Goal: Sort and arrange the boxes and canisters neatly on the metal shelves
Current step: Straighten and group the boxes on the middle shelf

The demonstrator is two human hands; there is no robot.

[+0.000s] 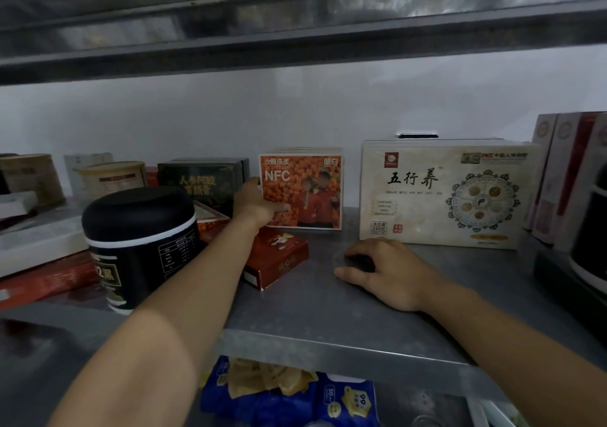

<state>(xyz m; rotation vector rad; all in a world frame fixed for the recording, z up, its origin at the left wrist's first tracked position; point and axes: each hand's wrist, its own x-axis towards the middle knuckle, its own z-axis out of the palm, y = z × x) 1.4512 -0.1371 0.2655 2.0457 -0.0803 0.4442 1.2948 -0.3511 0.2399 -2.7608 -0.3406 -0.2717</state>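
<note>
Orange box [308, 193] gripped at left edge by fingers [253, 185].

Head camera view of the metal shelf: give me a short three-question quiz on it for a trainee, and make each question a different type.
1. True or false: the left hand grips the orange NFC box at its left edge.
2. What stands directly to the right of that box? A) black canister B) cream box with a round emblem C) blue packets
3. Fill in: the right hand rests on the bare metal ____.

Key: 1 true; 2 B; 3 shelf.
</note>
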